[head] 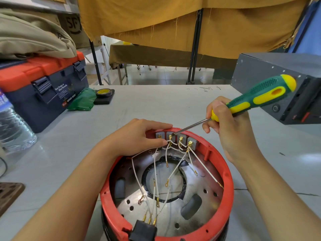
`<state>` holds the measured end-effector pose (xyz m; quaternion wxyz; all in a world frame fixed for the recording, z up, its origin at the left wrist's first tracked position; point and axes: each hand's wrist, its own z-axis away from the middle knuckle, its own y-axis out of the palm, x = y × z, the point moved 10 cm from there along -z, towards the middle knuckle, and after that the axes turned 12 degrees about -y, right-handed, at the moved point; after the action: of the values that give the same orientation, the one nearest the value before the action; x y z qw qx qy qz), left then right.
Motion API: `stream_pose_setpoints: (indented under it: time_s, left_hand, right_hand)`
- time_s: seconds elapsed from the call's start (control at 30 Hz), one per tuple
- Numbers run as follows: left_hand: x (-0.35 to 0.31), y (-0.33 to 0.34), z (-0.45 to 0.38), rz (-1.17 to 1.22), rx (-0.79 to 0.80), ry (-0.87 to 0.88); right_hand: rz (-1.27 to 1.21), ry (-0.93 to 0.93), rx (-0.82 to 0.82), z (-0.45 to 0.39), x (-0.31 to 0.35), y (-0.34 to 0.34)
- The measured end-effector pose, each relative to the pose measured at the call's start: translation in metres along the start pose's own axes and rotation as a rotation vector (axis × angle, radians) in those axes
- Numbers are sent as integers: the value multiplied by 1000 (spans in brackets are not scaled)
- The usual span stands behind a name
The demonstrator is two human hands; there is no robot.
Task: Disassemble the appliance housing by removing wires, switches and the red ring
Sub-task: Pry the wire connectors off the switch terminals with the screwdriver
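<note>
At the red ring's [224,164] far rim, your right hand [231,129] is gripping the screwdriver [257,97], prying at the switches [177,138] (all four seated); your left hand [139,136] is pinching the wires [172,174], still attached.

Far centre: bare surface [156,101] lies between the toolbox [43,91] on the left and the grey metal box [278,80] on the right, an open lane.
Left side: toolbox, water bottle [13,126], green bag [83,100] and tape roll [104,93] crowd the far left; bare surface nearer.
Right side: bare surface beside the red ring [227,174], below the grey metal box.
Inside housing: white wires [175,171] criss-cross the opening; the switches [177,138] line the far wall.
Far rim: the left hand [135,138], right hand [225,122] and screwdriver [251,101] block it.
</note>
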<state>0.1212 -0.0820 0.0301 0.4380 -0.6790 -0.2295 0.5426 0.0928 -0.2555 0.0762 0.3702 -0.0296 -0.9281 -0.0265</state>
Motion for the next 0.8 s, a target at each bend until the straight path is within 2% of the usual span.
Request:
stream_pose_setpoints:
  time_s: [0.17,0.43,0.8]
  left_hand:
    - [-1,-1,0,14,-5,11]
    - [-2,0,0,13,-3,14]
    - [0,2,-1,16,14,-2]
  right_hand:
    - [-122,201,-178,4,-32,-15]
    - [-274,334,-353,11,-56,-22]
    - [-347,420,-410,16,-69,-22]
